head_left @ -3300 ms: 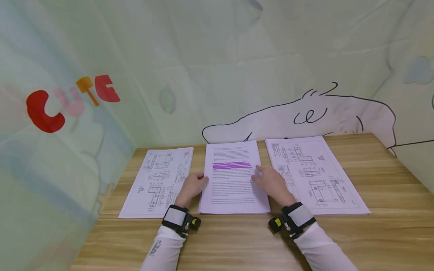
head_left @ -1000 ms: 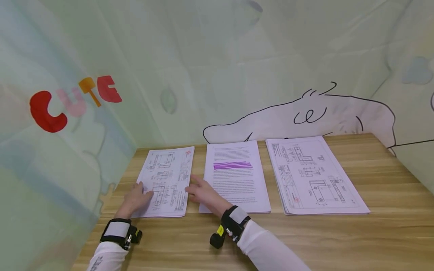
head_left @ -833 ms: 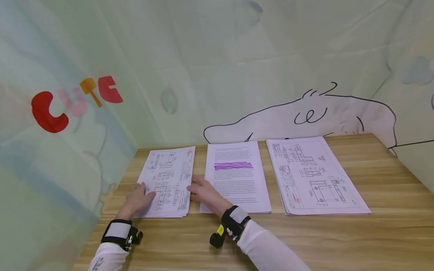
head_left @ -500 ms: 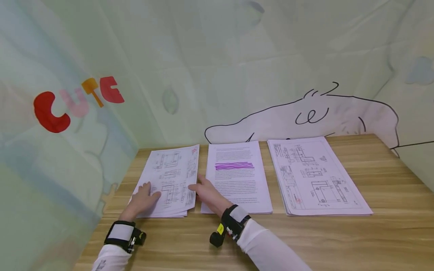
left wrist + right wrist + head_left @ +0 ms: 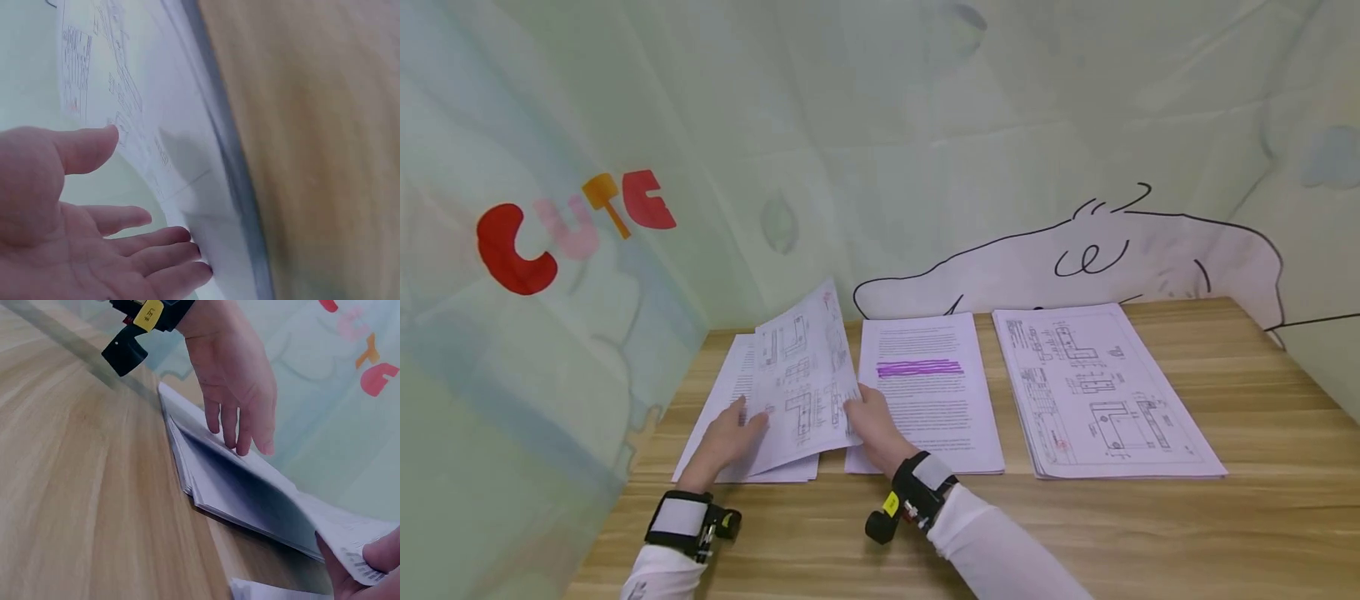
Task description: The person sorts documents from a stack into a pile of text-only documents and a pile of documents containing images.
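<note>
My right hand (image 5: 877, 425) pinches the right edge of a drawing sheet (image 5: 805, 375), thumb on top and a finger beneath in the right wrist view. The sheet rises on that side and bows upward from the left paper stack (image 5: 736, 367), baring lines of printed text below. With fingers extended, my left hand (image 5: 722, 442) is at the sheet's left side; its fingertips (image 5: 200, 270) meet the paper in the left wrist view. A middle stack (image 5: 925, 417), its text crossed by purple marker strokes, lies beside my right hand.
A third stack (image 5: 1112, 400), topped with a technical drawing, lies to the right on the wooden table (image 5: 1262, 533). Behind the table hangs a pale printed cloth (image 5: 1000, 167) with coloured letters on its left part.
Both hands went from the middle stack to the left one. The top drawing sheet has since lifted and shifted rightward in my right hand; my left hand slid slightly right.
</note>
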`<action>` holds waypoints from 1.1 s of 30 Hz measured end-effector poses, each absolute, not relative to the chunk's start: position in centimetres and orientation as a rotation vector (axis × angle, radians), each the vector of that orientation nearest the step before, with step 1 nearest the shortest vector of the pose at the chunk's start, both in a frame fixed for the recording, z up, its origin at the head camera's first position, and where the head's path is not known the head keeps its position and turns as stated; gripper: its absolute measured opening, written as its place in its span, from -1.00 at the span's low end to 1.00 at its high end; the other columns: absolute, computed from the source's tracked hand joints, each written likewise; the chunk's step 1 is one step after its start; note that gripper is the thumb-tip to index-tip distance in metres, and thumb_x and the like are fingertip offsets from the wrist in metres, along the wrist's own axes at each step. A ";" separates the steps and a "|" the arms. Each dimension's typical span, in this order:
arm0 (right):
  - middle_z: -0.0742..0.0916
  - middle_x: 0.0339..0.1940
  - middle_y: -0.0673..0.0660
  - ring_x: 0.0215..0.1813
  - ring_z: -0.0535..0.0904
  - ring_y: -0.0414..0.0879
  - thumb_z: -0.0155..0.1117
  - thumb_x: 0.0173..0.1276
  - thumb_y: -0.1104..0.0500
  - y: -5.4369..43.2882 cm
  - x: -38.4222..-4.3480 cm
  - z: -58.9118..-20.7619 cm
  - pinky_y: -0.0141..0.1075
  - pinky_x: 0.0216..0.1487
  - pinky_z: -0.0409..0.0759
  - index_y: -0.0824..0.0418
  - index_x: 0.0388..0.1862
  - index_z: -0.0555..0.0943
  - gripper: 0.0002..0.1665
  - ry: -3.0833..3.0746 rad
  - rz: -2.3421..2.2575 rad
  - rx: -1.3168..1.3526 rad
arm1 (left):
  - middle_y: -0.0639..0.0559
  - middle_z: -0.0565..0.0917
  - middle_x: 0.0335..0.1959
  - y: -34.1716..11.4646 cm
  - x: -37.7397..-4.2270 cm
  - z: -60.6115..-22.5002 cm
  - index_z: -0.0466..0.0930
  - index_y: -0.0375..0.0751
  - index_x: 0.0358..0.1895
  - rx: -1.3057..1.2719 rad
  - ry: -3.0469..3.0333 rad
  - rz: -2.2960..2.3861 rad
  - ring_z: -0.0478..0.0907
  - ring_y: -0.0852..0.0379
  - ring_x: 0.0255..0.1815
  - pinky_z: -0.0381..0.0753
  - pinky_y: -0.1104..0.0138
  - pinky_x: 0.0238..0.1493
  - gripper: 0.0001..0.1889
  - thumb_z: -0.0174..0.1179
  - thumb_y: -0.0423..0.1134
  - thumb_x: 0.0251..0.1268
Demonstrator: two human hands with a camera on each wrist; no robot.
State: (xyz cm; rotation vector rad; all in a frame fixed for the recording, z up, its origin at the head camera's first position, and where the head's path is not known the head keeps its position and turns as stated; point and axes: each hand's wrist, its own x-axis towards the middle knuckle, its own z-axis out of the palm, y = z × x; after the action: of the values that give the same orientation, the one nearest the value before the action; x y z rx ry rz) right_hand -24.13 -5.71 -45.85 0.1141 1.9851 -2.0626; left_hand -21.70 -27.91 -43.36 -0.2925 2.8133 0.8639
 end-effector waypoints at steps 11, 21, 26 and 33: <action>0.72 0.08 0.21 -0.02 0.67 -0.10 0.02 0.49 0.21 0.3 -24.9 -44.4 -0.38 -0.14 0.58 0.24 0.38 0.44 -0.50 1.929 -2.119 0.074 | -0.07 0.39 0.38 -25.8 -23.4 -44.1 -0.06 -0.06 0.60 -0.397 2.276 1.967 0.42 0.08 0.29 0.50 0.32 0.15 -0.27 -0.19 0.21 0.54; 0.71 0.09 0.16 -0.01 0.68 -0.12 0.00 0.52 0.17 5.4 -23.8 -44.6 -0.34 -0.04 0.60 0.17 0.39 0.42 -0.52 1.863 -2.077 -0.037 | 0.16 0.67 0.07 -20.5 -23.5 -45.1 0.29 0.05 0.41 -0.270 1.741 2.398 0.66 0.23 0.10 0.64 0.28 0.07 -0.58 -0.02 -0.15 0.56; 0.72 0.05 0.11 -0.08 0.69 -0.16 0.07 0.52 0.07 8.3 -23.8 -43.8 -0.35 -0.08 0.62 0.05 0.49 0.32 -0.42 1.967 -2.032 -0.086 | 0.05 0.62 0.14 -17.6 -23.4 -45.0 0.30 -0.05 0.39 -0.242 1.823 2.383 0.63 0.18 0.11 0.61 0.26 0.06 -0.60 -0.05 -0.20 0.56; 0.72 0.13 0.13 -0.05 0.76 -0.10 -0.01 0.54 -0.17 11.1 -23.7 -41.8 -0.24 -0.08 0.70 -0.16 0.53 0.18 -0.36 2.015 -2.003 -0.107 | 0.06 0.61 0.15 -13.5 -23.2 -44.4 0.28 -0.03 0.41 -0.121 1.704 2.422 0.59 0.17 0.13 0.57 0.26 0.08 -0.59 -0.11 -0.22 0.58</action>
State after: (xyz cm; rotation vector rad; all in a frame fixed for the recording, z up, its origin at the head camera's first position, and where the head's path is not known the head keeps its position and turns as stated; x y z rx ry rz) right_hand -23.70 11.10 -41.76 -0.1069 2.0148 -2.0026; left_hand -23.19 -13.53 -44.37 -0.1213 1.7044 2.4219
